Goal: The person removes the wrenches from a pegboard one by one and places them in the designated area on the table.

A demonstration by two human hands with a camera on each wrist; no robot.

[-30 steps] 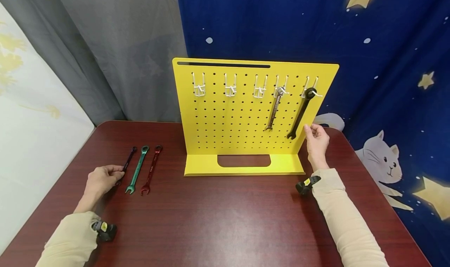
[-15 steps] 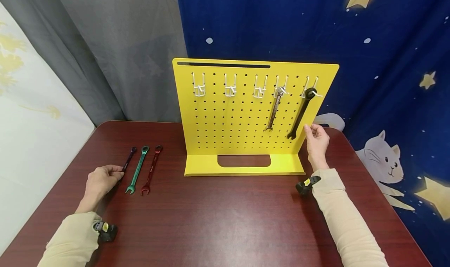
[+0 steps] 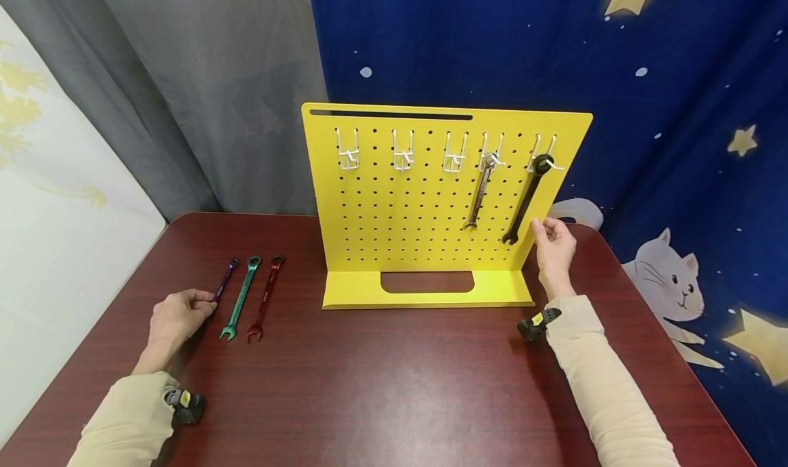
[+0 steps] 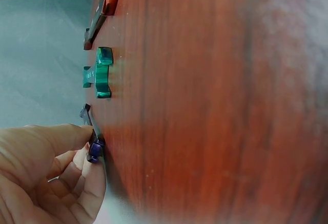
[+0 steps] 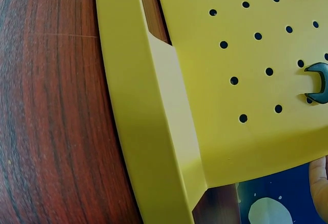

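Observation:
My left hand (image 3: pixel 178 320) pinches the lower part of a purple combination wrench (image 3: pixel 225 281) at the left of the table. In the left wrist view the thumb and fingers close around the purple wrench (image 4: pixel 95 150), close over the tabletop. Beside it lie a green wrench (image 3: pixel 241 299) and a red wrench (image 3: pixel 266 298), side by side. With thumb and fingers, my right hand (image 3: pixel 556 254) grips the right edge of a yellow pegboard (image 3: pixel 394 234). A silver wrench (image 3: pixel 480 197) and a black wrench (image 3: pixel 527 204) hang from hooks on the board's right half.
Three white hooks, the left one (image 3: pixel 349 158) among them, carry nothing on the board's left and middle. The pegboard's foot (image 3: pixel 353 289) rests on the dark red table (image 3: pixel 394 385). Grey and blue curtains (image 3: pixel 443 36) hang behind.
The purple wrench shows a brighter purple side now, as if turned slightly in my left fingers. Both hands stay nearly in place.

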